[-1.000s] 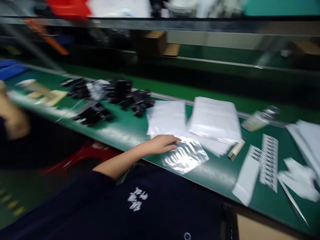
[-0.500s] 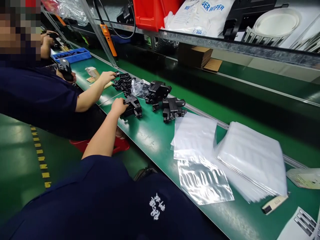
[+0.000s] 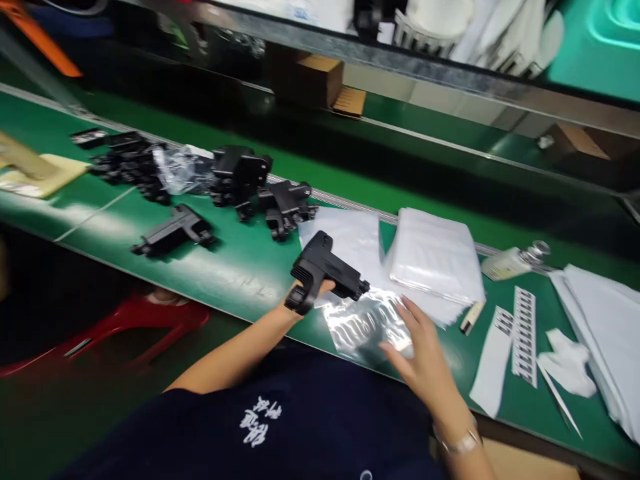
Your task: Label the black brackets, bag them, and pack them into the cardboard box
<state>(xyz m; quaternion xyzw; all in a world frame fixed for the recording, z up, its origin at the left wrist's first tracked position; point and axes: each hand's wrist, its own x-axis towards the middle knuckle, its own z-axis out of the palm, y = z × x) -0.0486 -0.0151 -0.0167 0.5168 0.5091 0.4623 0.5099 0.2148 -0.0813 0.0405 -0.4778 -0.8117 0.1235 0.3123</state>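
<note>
Green bench point(image 3: 235, 270) spans the frame, another black unit point(image 3: 175, 230) lying left; mid-frame, a clear bag point(image 3: 360, 327) sits flat. Right hand point(image 3: 425, 347) spreads beside it, contact unclear; left hand point(image 3: 327, 287) clasps a black device point(image 3: 325, 265), lifted, outside the bag.

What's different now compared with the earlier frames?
The left hand, down on black parts further left half a second ago, now holds a black device above the bench, brought rightward near the clear bag. The right hand, unseen earlier, has come in by that bag, fingers apart. The bag stack and the clear bag stayed put.
</note>
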